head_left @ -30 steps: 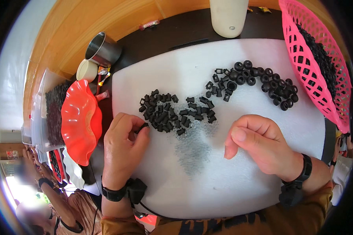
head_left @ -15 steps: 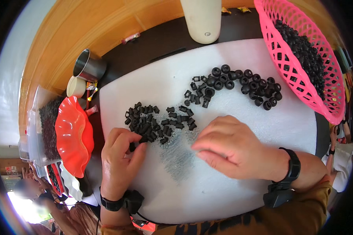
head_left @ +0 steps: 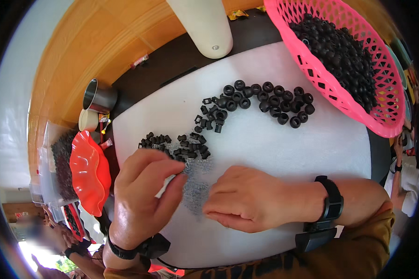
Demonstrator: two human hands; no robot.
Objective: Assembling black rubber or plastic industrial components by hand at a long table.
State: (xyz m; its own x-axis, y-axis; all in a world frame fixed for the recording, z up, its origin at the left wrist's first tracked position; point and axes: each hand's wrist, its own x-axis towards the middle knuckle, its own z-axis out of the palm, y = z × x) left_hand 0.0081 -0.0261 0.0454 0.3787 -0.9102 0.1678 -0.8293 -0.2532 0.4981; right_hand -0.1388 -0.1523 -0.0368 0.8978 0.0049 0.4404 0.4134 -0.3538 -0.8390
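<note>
My left hand (head_left: 146,193) is over the left of the white mat (head_left: 312,153), thumb and forefinger nearly together in a pinch. Anything between those fingertips is too small to make out. Just beyond them lie small black spool-shaped plastic pieces (head_left: 188,146), partly hidden by the hand. My right hand (head_left: 253,200) is low over the middle of the mat, its fingers closed and their contents hidden. Between both hands spreads a grey patch of tiny spring-like metal bits (head_left: 194,188). Farther back, round black hollow plastic pieces (head_left: 274,102) curve across the mat, with more spool-shaped pieces (head_left: 209,118) at their left end.
A pink lattice basket (head_left: 307,65) of round black pieces stands at the far right. A white cylinder (head_left: 207,32) is at the back. At left are a steel cup (head_left: 98,95), a red wavy-edged dish (head_left: 88,174) and a clear box (head_left: 44,158) of dark pieces. Other people are at the edges.
My right hand has moved left and toward me, its fingers closing further. My left hand has lifted off the spool-shaped pile, its pinch now nearer the metal bits. The whole view has shifted.
</note>
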